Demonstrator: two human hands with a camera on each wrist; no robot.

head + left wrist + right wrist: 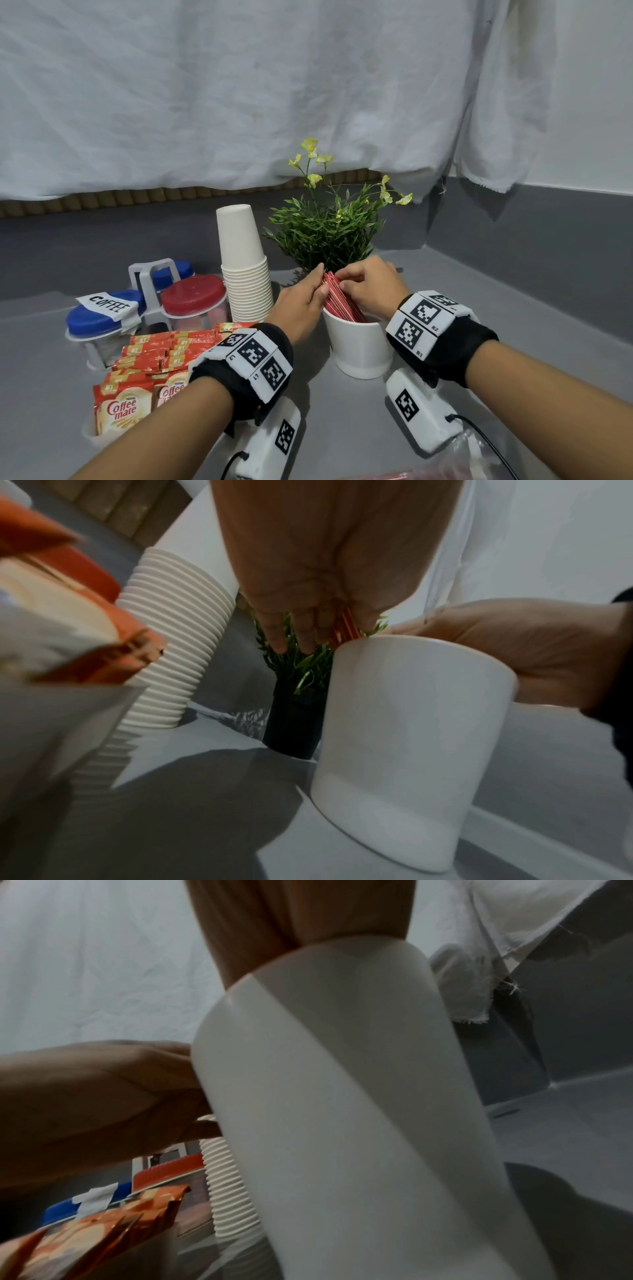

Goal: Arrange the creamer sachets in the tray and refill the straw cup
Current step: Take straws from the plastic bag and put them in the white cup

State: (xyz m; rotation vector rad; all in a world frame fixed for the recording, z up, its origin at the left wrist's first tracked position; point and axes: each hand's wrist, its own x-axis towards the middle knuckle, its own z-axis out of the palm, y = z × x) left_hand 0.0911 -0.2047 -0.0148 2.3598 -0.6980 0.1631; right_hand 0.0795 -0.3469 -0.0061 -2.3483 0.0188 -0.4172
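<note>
1. While the white cup (363,346) stands upright on the grey counter (513,342), a bunch of red straws (340,301) leans in it, tops tilted toward the far left.
2. Your left hand (301,301) lies against the left side of the bunch, fingers extended along the straws.
3. Your right hand (371,286) has its fingers curled and pinches the straw tops from the right; your two hands sit close together over the cup.
4. The creamer sachets (150,356) stand packed in rows in a tray at your near left; the tray itself is barely visible.
5. A stack of paper cups (245,267) stands left of the white cup, a potted plant (329,229) behind it.
6. Lidded jars (193,303) sit in a rack at far left, one labelled COFFEE.
</note>
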